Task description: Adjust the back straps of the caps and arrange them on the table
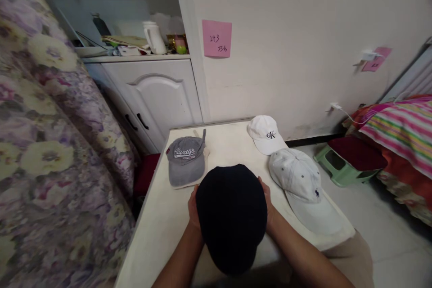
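A black baseball cap is held up between my two hands, its brim pointing toward me. My left hand grips its left side and my right hand its right side; most of the fingers are hidden behind the cap. On the table, a grey cap with "Always" lettering lies to the left. At the far right corner sits a white cap with dark letters. A pale, light-coloured cap with a small dark logo rests at the right edge, its brim toward me.
A floral curtain hangs on the left, beside a white cabinet carrying a white jug. The wall with a pink note stands behind the table. A green stool and a bed with a striped cover are at right.
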Action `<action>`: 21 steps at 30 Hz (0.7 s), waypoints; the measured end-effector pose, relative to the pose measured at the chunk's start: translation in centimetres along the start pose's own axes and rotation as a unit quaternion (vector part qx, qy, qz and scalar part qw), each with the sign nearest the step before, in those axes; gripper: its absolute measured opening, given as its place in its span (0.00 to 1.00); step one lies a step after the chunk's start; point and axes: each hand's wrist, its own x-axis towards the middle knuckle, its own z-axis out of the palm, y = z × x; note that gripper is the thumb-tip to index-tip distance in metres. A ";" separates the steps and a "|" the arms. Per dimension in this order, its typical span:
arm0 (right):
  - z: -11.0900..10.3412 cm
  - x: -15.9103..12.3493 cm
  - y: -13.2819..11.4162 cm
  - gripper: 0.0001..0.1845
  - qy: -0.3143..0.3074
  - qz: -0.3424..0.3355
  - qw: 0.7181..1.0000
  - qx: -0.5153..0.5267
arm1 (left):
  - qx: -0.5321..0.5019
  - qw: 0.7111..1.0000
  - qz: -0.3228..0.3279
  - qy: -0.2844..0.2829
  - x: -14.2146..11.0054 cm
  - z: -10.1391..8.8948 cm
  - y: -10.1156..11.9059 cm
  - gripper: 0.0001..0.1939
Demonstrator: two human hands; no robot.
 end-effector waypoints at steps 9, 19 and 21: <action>-0.7 1.5 -0.7 0.10 0.009 0.006 0.998 0.064 | -0.039 0.993 -0.079 -0.072 1.4 -2.0 0.0 0.25; -1.6 2.5 -0.2 0.10 0.044 -0.016 0.995 0.089 | -0.053 0.991 -0.094 -0.082 2.1 -2.0 -1.2 0.29; -1.6 2.4 -0.3 0.14 0.048 -0.013 0.995 0.091 | -0.047 0.992 -0.104 -0.063 2.1 -1.4 -1.4 0.29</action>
